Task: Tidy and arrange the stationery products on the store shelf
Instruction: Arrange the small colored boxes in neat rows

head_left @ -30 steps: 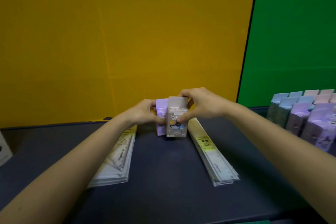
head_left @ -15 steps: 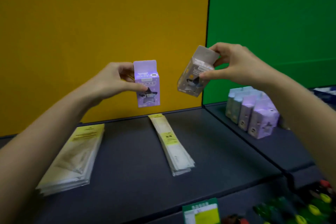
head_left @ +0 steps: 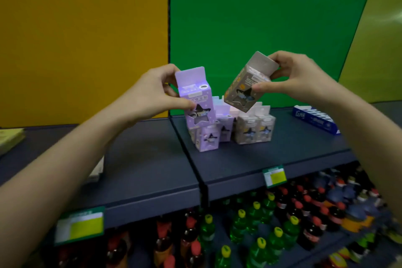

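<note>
Just half a second before, both boxes were held up in front of the yellow wall, above the flat packets on the left shelf section; by this moment they had been carried right, and hung in front of the green wall near the middle of the frame. The left hand (head_left: pixel 152 93) gripped the purple box (head_left: pixel 196 98) upright, thumb on its front face. The right hand (head_left: pixel 298 80) pinched the grey box (head_left: pixel 250 85) by its top flap and side, tilted with its bottom toward the lower left. Neither box touched the shelf (head_left: pixel 272 159). Directly below and behind them stood the cluster of matching boxes (head_left: pixel 235 128), purple ones to the left and grey ones to the right, some leaning unevenly. That shift suggested the two strays were being returned to their own kind, purple likely to join the left group and grey the right. A blue carton (head_left: pixel 313 118) lay at the right edge, and bottles (head_left: pixel 256 224) filled the lower shelf.
</note>
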`<state>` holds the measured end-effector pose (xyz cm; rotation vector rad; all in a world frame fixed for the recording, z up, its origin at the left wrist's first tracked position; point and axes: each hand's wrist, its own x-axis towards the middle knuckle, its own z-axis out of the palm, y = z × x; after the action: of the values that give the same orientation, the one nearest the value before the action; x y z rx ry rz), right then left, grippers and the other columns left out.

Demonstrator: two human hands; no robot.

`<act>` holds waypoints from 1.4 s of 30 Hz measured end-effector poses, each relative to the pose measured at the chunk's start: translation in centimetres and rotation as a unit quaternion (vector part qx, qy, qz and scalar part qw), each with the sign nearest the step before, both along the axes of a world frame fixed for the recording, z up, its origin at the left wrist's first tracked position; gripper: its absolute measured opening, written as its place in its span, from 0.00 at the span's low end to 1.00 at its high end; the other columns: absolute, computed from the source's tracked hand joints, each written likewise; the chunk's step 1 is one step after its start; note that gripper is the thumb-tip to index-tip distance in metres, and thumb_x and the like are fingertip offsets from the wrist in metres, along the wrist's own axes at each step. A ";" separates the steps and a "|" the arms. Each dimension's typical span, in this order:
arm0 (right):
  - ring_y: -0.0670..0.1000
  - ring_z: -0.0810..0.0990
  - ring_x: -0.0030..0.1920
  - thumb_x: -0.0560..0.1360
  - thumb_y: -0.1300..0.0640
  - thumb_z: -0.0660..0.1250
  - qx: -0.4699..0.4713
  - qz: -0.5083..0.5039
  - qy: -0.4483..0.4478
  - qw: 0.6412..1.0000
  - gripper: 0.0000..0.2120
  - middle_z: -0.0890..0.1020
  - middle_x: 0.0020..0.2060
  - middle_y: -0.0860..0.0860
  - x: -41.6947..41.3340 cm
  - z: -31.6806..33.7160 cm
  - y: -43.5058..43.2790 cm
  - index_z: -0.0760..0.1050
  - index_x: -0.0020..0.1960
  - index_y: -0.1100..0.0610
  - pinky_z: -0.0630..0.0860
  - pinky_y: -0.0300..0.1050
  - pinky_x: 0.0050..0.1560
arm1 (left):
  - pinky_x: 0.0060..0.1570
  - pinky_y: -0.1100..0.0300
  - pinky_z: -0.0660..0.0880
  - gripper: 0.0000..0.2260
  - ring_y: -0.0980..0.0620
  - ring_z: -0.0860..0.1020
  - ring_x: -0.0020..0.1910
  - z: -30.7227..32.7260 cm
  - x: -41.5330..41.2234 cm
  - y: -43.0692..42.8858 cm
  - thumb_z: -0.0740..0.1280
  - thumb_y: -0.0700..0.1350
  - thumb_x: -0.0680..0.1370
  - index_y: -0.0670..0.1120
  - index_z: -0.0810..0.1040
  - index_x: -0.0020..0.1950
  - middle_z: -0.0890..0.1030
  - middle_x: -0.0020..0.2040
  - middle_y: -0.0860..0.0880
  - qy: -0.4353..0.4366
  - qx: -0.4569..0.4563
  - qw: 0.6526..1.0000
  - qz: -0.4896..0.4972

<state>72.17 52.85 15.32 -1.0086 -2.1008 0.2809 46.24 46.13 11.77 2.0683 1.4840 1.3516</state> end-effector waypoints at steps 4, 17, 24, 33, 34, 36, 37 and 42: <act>0.52 0.82 0.50 0.62 0.52 0.77 -0.019 -0.003 0.004 1.000 0.21 0.83 0.48 0.52 4.0 -0.8 1.1 0.75 0.52 0.54 0.76 0.57 0.58 | 0.49 0.45 0.77 0.19 0.49 0.83 0.40 -0.9 4.1 1.2 0.77 0.42 0.64 0.40 0.74 0.49 0.84 0.42 0.46 0.026 -0.026 0.999 0.004; 0.50 0.81 0.50 0.63 0.54 0.77 -0.016 0.024 0.018 0.999 0.20 0.83 0.48 0.50 8.5 -1.0 6.8 0.75 0.52 0.54 0.76 0.52 0.58 | 0.36 0.61 0.67 0.17 0.51 0.73 0.37 -2.8 9.8 7.5 0.78 0.48 0.61 0.45 0.77 0.44 0.78 0.38 0.54 0.136 -0.043 0.988 0.065; 0.50 0.82 0.50 0.63 0.51 0.76 -0.009 0.065 0.004 0.998 0.21 0.83 0.49 0.51 7.0 -0.3 11.3 0.76 0.53 0.55 0.76 0.52 0.58 | 0.37 0.61 0.69 0.19 0.53 0.75 0.37 -3.8 9.2 9.8 0.78 0.53 0.61 0.48 0.76 0.44 0.80 0.39 0.54 0.216 -0.038 0.970 0.101; 0.51 0.82 0.49 0.63 0.52 0.76 -0.008 0.137 -0.011 0.990 0.19 0.83 0.48 0.52 4.5 -0.7 15.8 0.76 0.51 0.55 0.77 0.52 0.57 | 0.46 0.54 0.72 0.23 0.52 0.73 0.44 -3.9 9.3 10.0 0.77 0.55 0.61 0.50 0.73 0.50 0.74 0.39 0.58 0.274 -0.067 0.947 0.156; 0.51 0.82 0.49 0.64 0.52 0.76 -0.007 0.145 -0.015 0.989 0.18 0.83 0.48 0.52 4.2 -0.8 16.2 0.75 0.51 0.55 0.77 0.51 0.57 | 0.47 0.53 0.72 0.24 0.51 0.73 0.45 -3.9 9.3 10.1 0.77 0.55 0.61 0.49 0.73 0.51 0.75 0.40 0.57 0.275 -0.070 0.945 0.164; 0.51 0.82 0.48 0.64 0.53 0.76 -0.003 0.162 -0.028 0.986 0.18 0.83 0.47 0.52 3.7 -0.9 16.9 0.75 0.51 0.54 0.77 0.49 0.55 | 0.47 0.53 0.72 0.24 0.51 0.73 0.46 -4.1 9.2 10.3 0.76 0.56 0.61 0.49 0.73 0.52 0.75 0.41 0.56 0.282 -0.075 0.940 0.175; 0.50 0.82 0.48 0.65 0.53 0.76 -0.001 0.171 -0.036 0.985 0.17 0.83 0.47 0.51 3.5 -0.9 17.2 0.75 0.50 0.54 0.77 0.47 0.54 | 0.46 0.53 0.72 0.24 0.51 0.72 0.45 -4.3 9.2 10.4 0.76 0.56 0.61 0.49 0.73 0.51 0.75 0.42 0.55 0.290 -0.076 0.937 0.179; 0.50 0.81 0.48 0.65 0.54 0.76 0.009 0.205 -0.058 0.977 0.18 0.82 0.46 0.50 2.6 -1.0 18.4 0.75 0.51 0.55 0.75 0.40 0.49 | 0.47 0.54 0.70 0.25 0.49 0.73 0.46 -4.8 8.8 10.4 0.71 0.61 0.60 0.48 0.73 0.49 0.78 0.45 0.50 0.339 -0.048 0.919 0.194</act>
<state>74.78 71.29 14.31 -0.5825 -2.4049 0.4136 55.05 56.55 6.98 2.3896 2.2804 0.6310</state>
